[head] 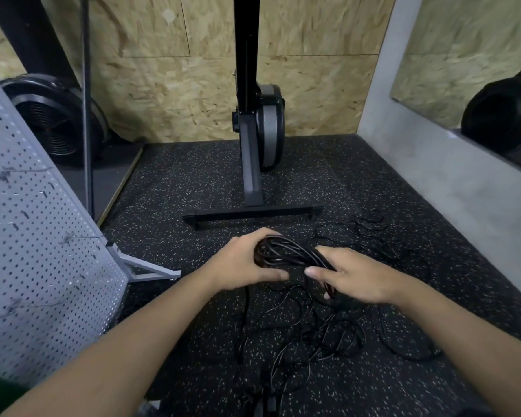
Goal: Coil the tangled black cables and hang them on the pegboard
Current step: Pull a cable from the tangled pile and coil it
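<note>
A coiled black cable (286,251) is held between both grips just above the speckled floor (175,182). Its left end is wrapped by the curled fingers of the left grip (247,260), and its right end is clasped by the right grip (352,275). Loose tangled cables (313,332) are spread on the floor beneath. The pegboard (36,236) is seen at the left.

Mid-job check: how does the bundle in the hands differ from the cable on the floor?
The coiled bundle is gathered into tight, stacked loops; the loose cables sprawl in thin, tangled strands. The coiled bundle is gripped by the left hand and right hand; the loose cables lie on the speckled floor. Both are black.
</note>
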Action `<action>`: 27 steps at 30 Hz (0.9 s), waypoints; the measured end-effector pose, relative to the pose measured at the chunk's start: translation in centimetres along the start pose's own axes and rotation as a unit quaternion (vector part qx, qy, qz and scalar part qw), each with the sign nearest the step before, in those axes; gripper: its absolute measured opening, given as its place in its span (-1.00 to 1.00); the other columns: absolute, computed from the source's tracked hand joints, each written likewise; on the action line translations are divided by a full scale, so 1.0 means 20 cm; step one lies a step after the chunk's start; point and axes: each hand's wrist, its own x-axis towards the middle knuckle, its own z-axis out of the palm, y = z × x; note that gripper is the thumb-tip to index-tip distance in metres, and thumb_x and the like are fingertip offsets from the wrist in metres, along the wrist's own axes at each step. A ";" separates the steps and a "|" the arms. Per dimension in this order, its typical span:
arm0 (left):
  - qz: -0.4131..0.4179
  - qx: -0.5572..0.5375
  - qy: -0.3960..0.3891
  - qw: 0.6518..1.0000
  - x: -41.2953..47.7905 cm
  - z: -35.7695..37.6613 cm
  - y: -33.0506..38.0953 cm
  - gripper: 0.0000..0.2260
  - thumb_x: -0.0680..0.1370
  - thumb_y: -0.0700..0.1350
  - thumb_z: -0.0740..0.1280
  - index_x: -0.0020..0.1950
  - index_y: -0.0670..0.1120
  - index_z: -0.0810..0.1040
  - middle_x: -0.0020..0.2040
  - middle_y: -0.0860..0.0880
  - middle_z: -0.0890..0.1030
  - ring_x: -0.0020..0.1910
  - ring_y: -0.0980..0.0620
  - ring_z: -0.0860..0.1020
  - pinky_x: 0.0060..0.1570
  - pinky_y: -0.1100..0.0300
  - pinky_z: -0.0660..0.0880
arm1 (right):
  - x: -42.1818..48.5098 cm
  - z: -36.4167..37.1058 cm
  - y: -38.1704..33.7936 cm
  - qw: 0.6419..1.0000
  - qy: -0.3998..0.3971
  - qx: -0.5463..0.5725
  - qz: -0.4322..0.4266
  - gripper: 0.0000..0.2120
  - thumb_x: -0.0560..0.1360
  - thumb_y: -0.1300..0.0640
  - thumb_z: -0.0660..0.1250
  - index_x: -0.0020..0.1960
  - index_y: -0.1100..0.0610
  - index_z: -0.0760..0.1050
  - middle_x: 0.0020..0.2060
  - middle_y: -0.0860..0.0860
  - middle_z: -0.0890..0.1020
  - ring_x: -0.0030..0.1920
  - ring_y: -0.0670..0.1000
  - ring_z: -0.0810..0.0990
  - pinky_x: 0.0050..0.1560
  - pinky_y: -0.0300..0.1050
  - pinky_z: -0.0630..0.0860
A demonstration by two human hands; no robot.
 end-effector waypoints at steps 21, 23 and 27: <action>-0.144 -0.554 0.178 0.801 0.01 0.03 0.22 -0.82 0.70 -0.38 0.18 0.25 -0.27 0.51 0.01 -0.14 0.70 -0.02 -0.05 0.71 -0.05 0.04 0.71 | 0.10 0.15 -0.17 0.967 0.113 0.228 0.014 -0.89 0.71 0.08 0.24 0.11 0.10 0.51 -0.14 0.01 0.69 -0.13 -0.04 0.73 0.08 -0.05 0.66; -0.125 -0.562 0.152 0.803 0.02 0.03 0.20 -0.79 0.68 -0.39 0.22 0.30 -0.24 0.46 0.12 -0.17 0.67 0.11 -0.12 0.70 0.02 0.04 0.70 | 0.09 0.14 -0.17 0.969 0.126 0.213 0.015 -0.86 0.71 0.07 0.25 0.04 0.10 0.50 -0.18 0.01 0.65 -0.12 0.03 0.74 0.11 0.00 0.66; -0.115 -0.518 0.038 0.847 0.01 0.04 0.14 -0.57 0.58 -0.44 0.22 0.39 -0.11 0.46 0.21 -0.11 0.71 0.26 -0.13 0.66 0.30 -0.13 0.58 | 0.09 0.11 -0.15 0.951 0.180 0.251 0.020 -0.82 0.70 0.02 0.26 0.00 0.10 0.52 -0.23 -0.05 0.67 -0.10 0.06 0.76 0.18 0.06 0.62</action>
